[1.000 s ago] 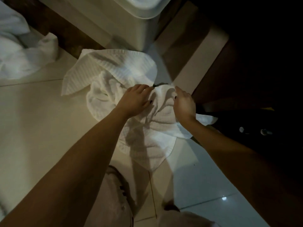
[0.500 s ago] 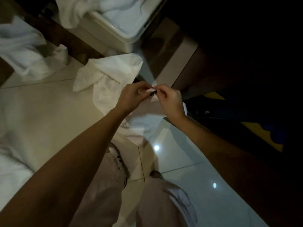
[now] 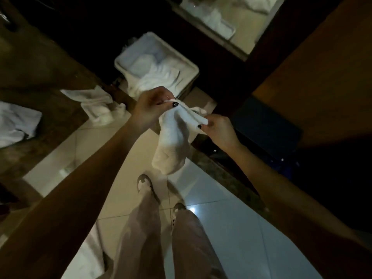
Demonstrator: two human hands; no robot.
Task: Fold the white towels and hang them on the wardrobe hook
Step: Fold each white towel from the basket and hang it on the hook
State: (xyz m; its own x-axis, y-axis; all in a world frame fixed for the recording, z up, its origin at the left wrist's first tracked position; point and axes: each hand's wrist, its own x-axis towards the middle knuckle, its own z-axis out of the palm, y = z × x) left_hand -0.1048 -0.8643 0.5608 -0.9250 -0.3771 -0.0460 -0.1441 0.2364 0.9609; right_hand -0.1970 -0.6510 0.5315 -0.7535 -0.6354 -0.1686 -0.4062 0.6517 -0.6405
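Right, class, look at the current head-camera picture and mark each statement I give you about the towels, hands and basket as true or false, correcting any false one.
1. Both hands pinch the same towel. True: the left hand and the right hand each pinch the top edge of the white towel.
2. That towel lies flat on the floor. False: it hangs down from the hands, above the tiled floor.
3. The basket beyond the hands is empty. False: the basket holds white linen.
4. A crumpled towel lies left of the basket. True: the crumpled towel lies there on the floor.
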